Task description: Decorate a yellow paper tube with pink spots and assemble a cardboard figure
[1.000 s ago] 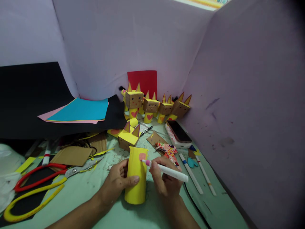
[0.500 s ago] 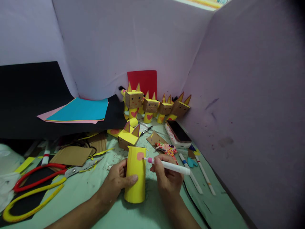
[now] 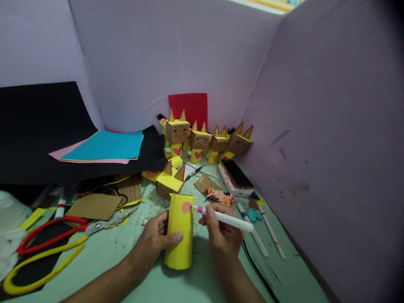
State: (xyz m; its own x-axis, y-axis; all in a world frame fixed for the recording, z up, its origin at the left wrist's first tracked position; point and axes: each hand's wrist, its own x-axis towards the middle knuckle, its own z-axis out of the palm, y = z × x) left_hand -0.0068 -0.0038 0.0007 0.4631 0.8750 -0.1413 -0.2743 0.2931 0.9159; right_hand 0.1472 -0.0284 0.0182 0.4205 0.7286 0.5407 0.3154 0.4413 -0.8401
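Marker (image 3: 232,220) pinched, the right hand (image 3: 225,233) is holding its tip at a filled pink spot's (image 3: 186,207) edge, high on the yellow tube (image 3: 180,259) the left hand (image 3: 154,239) is clasping; visible paper below is showing blank, while decorated figures (image 3: 199,139) are standing behind.

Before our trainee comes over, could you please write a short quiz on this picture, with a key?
1. Multiple choice: what does the right hand hold?
A) the scissors
B) a white marker
C) the phone

2. True or false: the left hand grips the yellow tube, with its thumb across the front.

3. Fill in the blank: the colour on top of the paper stack, over the pink and yellow edges, is ____.

Key: 1. B. 2. True. 3. Blue.
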